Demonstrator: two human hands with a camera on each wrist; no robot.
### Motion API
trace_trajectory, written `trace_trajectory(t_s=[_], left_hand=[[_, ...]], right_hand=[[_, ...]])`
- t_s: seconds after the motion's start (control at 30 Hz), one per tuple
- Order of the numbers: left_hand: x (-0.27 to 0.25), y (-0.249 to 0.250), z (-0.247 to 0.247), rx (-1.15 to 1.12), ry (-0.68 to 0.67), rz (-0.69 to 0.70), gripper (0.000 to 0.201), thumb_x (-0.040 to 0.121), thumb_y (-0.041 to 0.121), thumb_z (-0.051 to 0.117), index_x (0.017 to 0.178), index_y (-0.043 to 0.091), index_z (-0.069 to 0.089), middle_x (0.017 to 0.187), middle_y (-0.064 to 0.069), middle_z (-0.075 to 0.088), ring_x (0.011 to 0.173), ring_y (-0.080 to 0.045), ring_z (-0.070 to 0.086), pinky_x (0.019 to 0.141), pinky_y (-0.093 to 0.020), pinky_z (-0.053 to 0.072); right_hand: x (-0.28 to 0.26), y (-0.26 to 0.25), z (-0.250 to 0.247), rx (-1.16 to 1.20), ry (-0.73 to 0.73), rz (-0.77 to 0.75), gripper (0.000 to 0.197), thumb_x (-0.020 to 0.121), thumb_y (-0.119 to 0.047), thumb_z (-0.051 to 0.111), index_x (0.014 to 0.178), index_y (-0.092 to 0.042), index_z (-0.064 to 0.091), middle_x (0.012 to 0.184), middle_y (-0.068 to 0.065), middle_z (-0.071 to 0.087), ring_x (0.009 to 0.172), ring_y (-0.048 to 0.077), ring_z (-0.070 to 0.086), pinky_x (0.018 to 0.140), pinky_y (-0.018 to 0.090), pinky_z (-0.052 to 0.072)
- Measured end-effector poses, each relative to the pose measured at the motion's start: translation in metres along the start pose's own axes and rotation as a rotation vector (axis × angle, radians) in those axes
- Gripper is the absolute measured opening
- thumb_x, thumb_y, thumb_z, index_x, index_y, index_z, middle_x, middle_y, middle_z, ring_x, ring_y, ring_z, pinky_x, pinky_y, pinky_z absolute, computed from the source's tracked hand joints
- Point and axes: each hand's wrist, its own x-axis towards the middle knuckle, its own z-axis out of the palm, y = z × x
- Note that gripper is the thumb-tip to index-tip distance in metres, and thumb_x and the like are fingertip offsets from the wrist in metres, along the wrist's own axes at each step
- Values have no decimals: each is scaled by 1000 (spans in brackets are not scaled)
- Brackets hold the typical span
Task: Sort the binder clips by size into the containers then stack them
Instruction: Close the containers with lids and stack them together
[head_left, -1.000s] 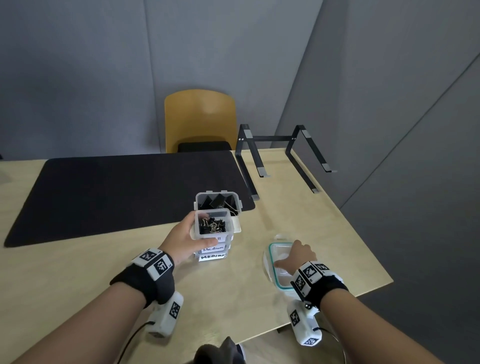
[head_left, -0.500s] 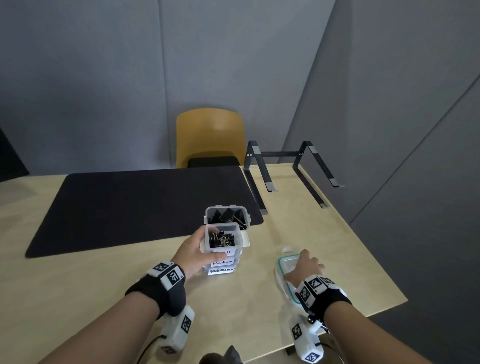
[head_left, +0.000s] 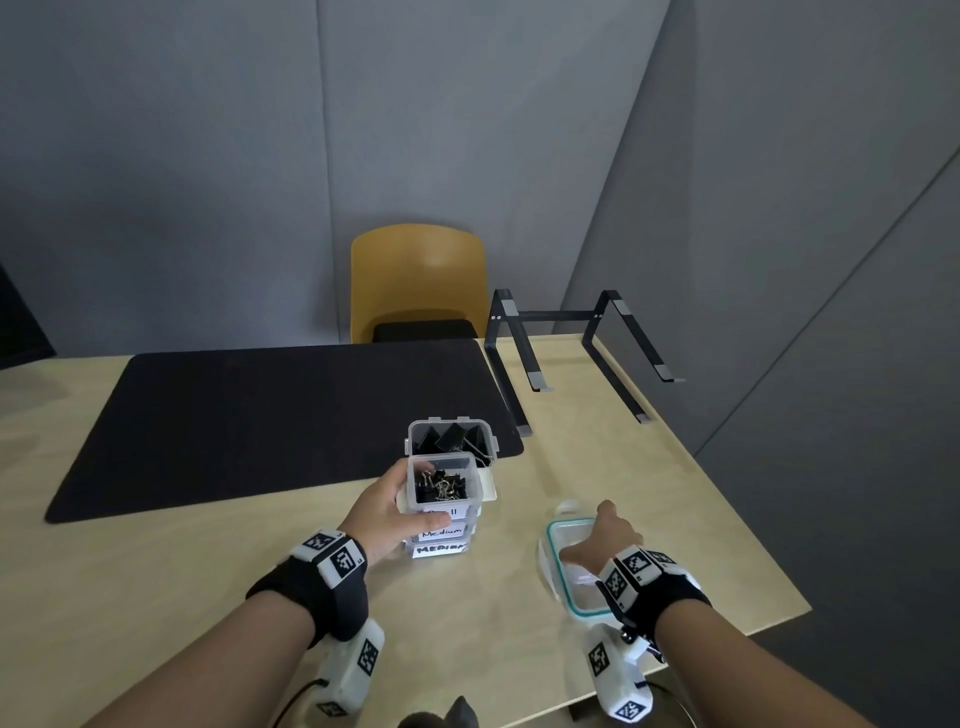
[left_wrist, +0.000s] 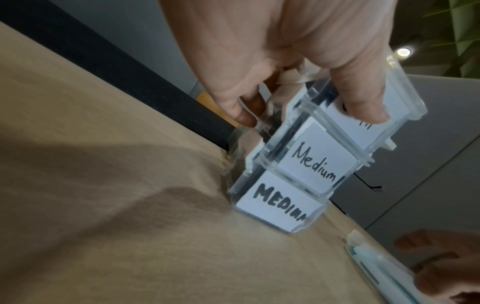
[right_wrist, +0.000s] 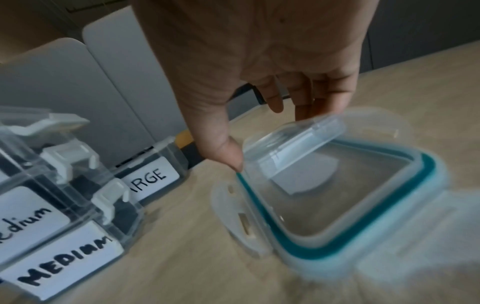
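Three clear containers stand stacked near the table's middle. The lower two (head_left: 440, 540) carry "Medium" labels (left_wrist: 317, 162). The open top container (head_left: 441, 486) holds small binder clips. My left hand (head_left: 410, 493) grips this top container, thumb on its label (left_wrist: 363, 115) and fingers on its far side. Behind the stack, an open container labelled large (head_left: 449, 439) holds big black clips. To the right, a clear lid with a teal seal (head_left: 571, 571) lies seal up. My right hand (head_left: 597, 525) pinches the lid's far flap (right_wrist: 293, 139) between thumb and fingers.
A black desk mat (head_left: 270, 421) covers the table's back left. A black laptop stand (head_left: 571, 358) sits at the back right, and a yellow chair (head_left: 418, 280) is behind the table. The table's right edge (head_left: 753, 551) runs close to the lid.
My right hand went from lying on the lid to pinching its far flap, and the lid has shifted slightly. My left hand stays on the top container.
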Motion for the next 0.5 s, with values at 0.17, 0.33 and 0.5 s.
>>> trace_trajectory(t_s=[0.17,0.33,0.5], left_hand=[[0,-1,0,-2,0,-6,59,59,34,85,109,35,54,108,7,67,102,-9,63,85,-25,50],[0,-1,0,-17,5,-2,63,51,43,82,107,37,55,108,6,68,101,-10,64,88,-30,52],[1,0,0,-6,5,1,65,54,38,84,112,31,55,107,6,68,101,-10,64,85,-27,51]], right_hand=[[-17,-24,-25,-11,120,-142,77,63,-42,72,123,-13,33,109,7,53,103,28,52,87,36,50],[-45,-62,-63,296,120,-432,83,65,-31,74,135,-16,30,126,8,51,113,23,50,88,30,46],[-70,-94,-75,252,38,-723,89,66,-24,76,140,-20,26,134,1,47,121,18,45,97,29,43]])
